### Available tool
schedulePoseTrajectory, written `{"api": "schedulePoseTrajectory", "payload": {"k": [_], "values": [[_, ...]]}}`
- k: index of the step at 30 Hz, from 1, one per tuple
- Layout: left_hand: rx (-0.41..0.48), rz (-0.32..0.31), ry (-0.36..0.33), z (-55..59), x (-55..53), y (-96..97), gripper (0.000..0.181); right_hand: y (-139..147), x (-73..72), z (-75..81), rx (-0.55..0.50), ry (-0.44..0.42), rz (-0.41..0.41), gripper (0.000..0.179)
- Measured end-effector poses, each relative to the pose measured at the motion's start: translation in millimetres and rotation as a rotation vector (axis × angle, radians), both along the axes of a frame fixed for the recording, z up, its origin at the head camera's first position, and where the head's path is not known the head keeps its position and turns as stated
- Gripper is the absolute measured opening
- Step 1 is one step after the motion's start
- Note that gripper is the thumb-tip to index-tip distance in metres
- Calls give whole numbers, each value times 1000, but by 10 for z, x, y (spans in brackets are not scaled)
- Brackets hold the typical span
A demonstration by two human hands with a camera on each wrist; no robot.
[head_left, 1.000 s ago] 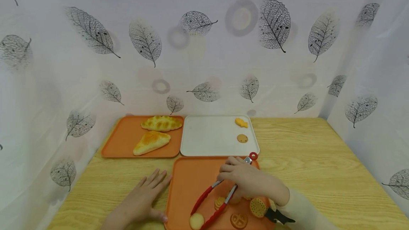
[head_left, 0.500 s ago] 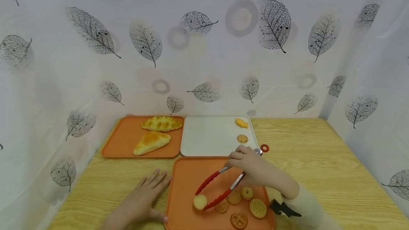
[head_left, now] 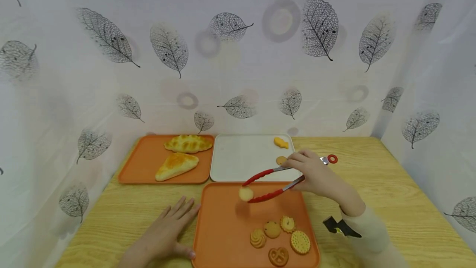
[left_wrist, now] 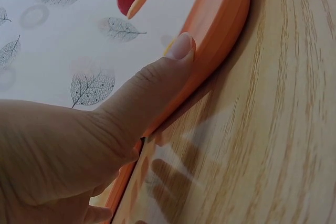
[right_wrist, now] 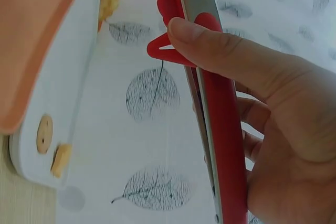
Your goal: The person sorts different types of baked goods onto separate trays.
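Observation:
My right hand (head_left: 316, 177) grips a pair of red-and-silver tongs (head_left: 265, 196), thumb along one arm in the right wrist view. A pale round cookie (head_left: 246, 194) is pinched between the red tips, raised over the far part of the near orange tray (head_left: 219, 226). Several cookies lie at that tray's right: a swirl cookie (head_left: 258, 238), a speckled cookie (head_left: 272, 229), a flower-shaped cookie (head_left: 287, 224), a dotted round cookie (head_left: 300, 242) and a pretzel cookie (head_left: 278, 256). My left hand (head_left: 165, 235) rests with spread fingers at the tray's left edge, thumb touching its rim in the left wrist view.
Behind stands a white tray (head_left: 241, 156) with a fish-shaped cracker (head_left: 281, 143) and a round cookie (head_left: 281, 160), partly hidden by the right hand. Left of it, another orange tray (head_left: 137, 162) bears a braided bread (head_left: 188, 144) and a triangular pastry (head_left: 176, 166). A leaf-patterned curtain (head_left: 238, 65) encloses the table.
My right hand has moved away from me and rightward with the tongs, lifting the pale cookie from the near tray's front toward the white tray. The left hand has stayed still.

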State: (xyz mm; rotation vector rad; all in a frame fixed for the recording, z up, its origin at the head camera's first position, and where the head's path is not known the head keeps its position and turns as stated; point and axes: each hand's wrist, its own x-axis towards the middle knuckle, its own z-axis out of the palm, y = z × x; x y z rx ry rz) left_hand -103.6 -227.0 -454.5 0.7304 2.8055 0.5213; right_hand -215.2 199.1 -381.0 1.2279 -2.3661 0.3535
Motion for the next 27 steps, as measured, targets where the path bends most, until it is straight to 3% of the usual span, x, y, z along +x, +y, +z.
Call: {"api": "schedulePoseTrajectory", "payload": {"k": [8, 18, 27], "values": [[-8, 1, -9, 30, 7, 0, 118, 223, -161, -10, -60, -41, -145, 58], [3, 13, -43, 44, 25, 5, 124, 307, -381, -115, -89, 19, -301, 61], [14, 3, -59, 56, 16, 27, 125, 256, -669, -254, -80, -124, -482, 58]]}}
